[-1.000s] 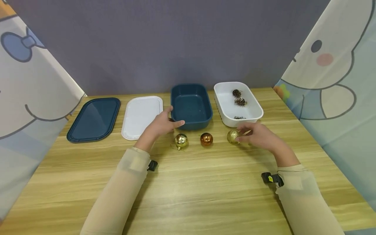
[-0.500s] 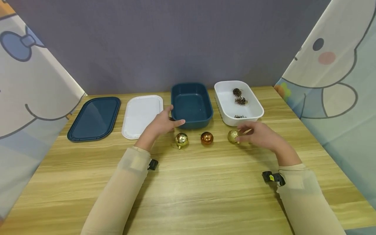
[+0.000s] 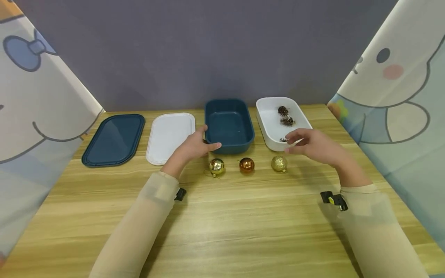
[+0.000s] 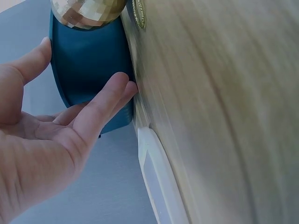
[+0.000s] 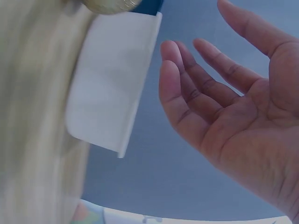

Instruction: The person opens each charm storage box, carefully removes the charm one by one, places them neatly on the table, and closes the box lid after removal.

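Observation:
At the front left corner of the dark blue box is my left hand. Its thumb touches the front rim and its nearly straight fingers lie along the left side, as the left wrist view shows. My right hand holds nothing; its fingers are spread and loosely bent over the front right of the white box. Just below that hand, a glittery gold bauble rests on the table. A copper bauble and a shiny faceted gold bauble lie to its left.
Inside the white box are pine cones, one partly covered by the right fingers. A white lid and a dark blue lid lie flat at the left. Behind the wooden table stands a grey partition.
My right hand has left the glittery gold bauble and risen toward the white box's front edge. The bauble stays on the table. My left hand keeps its place at the blue box.

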Available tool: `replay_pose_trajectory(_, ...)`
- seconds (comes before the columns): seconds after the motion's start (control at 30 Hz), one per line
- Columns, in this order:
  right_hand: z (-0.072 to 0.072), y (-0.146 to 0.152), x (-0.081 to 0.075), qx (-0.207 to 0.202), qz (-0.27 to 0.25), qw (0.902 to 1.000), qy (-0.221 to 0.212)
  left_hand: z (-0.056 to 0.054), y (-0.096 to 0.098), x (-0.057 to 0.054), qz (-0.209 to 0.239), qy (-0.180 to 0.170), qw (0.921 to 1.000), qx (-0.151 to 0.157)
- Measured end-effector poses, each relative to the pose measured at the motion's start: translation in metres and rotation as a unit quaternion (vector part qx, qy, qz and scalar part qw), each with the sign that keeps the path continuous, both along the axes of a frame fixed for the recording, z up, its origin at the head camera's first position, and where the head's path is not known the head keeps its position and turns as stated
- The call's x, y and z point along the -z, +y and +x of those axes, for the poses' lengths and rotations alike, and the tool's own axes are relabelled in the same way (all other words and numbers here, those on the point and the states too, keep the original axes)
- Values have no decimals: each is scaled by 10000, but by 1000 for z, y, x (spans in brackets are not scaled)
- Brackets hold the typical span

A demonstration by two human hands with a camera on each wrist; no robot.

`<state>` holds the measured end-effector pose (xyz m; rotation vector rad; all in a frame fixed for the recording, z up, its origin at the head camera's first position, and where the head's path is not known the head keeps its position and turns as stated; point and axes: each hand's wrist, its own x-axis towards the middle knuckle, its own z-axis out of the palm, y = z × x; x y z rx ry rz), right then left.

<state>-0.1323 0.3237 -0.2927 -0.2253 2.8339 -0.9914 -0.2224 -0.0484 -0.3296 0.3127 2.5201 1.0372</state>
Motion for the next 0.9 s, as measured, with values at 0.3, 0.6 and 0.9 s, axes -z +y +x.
replay_pose_trajectory(0.3, -12, -6, -23, -69, 314, 9995, 76, 0, 1, -1, 91, -46, 9999, -35)
replay_pose_trajectory(0.6, -8, -4, -18, -81, 211, 9997, 3, 1, 4, 1, 97, -50, 9999, -41)
replay_pose_trajectory(0.9, -10, 2, -16, -33, 149, 9998, 129, 2, 3, -1, -55, 2, 10000, -48)
